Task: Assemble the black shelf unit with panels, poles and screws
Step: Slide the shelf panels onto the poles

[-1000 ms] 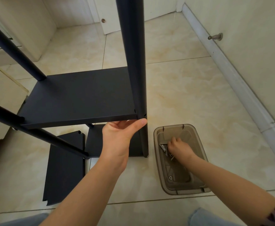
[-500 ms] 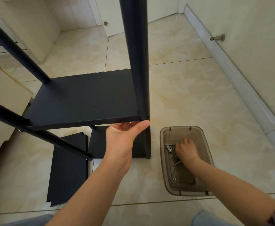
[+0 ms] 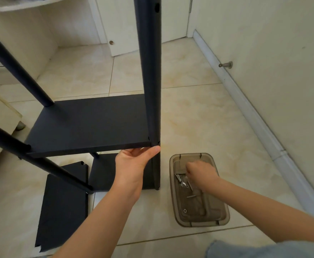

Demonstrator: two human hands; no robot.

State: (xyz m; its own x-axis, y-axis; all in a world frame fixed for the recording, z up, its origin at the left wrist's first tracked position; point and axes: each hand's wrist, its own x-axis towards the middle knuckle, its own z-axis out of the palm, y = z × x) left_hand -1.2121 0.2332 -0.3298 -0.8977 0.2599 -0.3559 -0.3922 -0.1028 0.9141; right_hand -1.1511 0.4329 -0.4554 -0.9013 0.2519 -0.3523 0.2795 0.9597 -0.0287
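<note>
**Now: one hand under the shelf, the other in the screw tray**

Our left hand (image 3: 133, 162) reaches up from below to the front edge of the shelf panel (image 3: 89, 125), right at the corner where it meets the near pole (image 3: 150, 71). The thumb lies along the edge, its tip touching the pole. The fingers curl up under the panel and hold it, and their ends are hidden beneath.

Our right hand (image 3: 200, 174) is stretched out low to the right, knuckles up, dipped into the brown plastic tray (image 3: 221, 218) on the floor (image 3: 199, 118). Its fingers are bent down among the screws (image 3: 185, 183); we cannot tell whether they have one pinched.

Two more poles (image 3: 18, 71) slant in from the left and meet the same panel. Below it sits a lower panel (image 3: 104, 174), partly hidden by our left forearm. A loose panel (image 3: 63, 216) lies flat on the tiles just beside it. The tray stands close to the foot of the near pole. A metal door stop (image 3: 226, 64) juts from the wall on the right.
</note>
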